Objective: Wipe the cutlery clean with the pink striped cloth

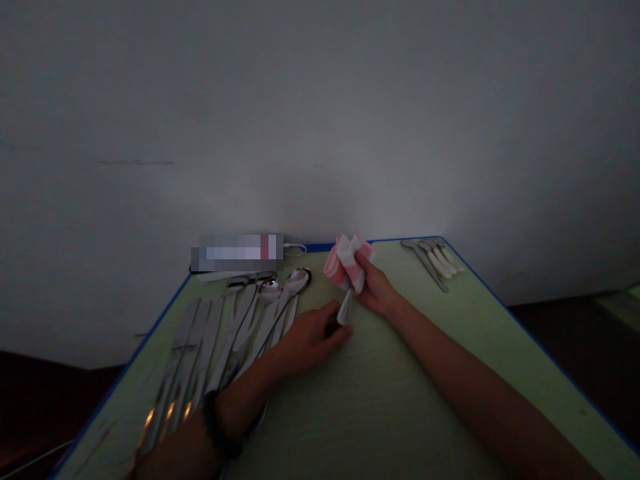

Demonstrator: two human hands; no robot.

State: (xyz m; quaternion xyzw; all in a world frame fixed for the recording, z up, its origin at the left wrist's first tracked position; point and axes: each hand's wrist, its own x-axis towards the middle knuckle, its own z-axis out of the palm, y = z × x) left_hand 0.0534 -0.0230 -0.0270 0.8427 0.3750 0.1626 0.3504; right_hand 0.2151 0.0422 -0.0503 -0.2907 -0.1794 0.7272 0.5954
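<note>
In the head view my right hand (375,287) is closed around a folded pink-and-white cloth (347,259). A silver piece of cutlery (345,310) sticks out from under the cloth, its flared handle end pointing down towards me. The cloth hides its head, so I cannot tell whether it is a spoon or a fork. My left hand (313,339) grips the handle end between thumb and fingers, just above the table. Left of this hand lie several spoons (271,291) and forks, partly covered by my left wrist with its dark bracelet.
Several table knives (189,347) lie side by side along the left of the green table (400,413). A blurred-out box (237,253) with a white cable stands at the back left. Small cutlery, some white-handled (440,260), lies at the back right. A wall (320,133) rises behind.
</note>
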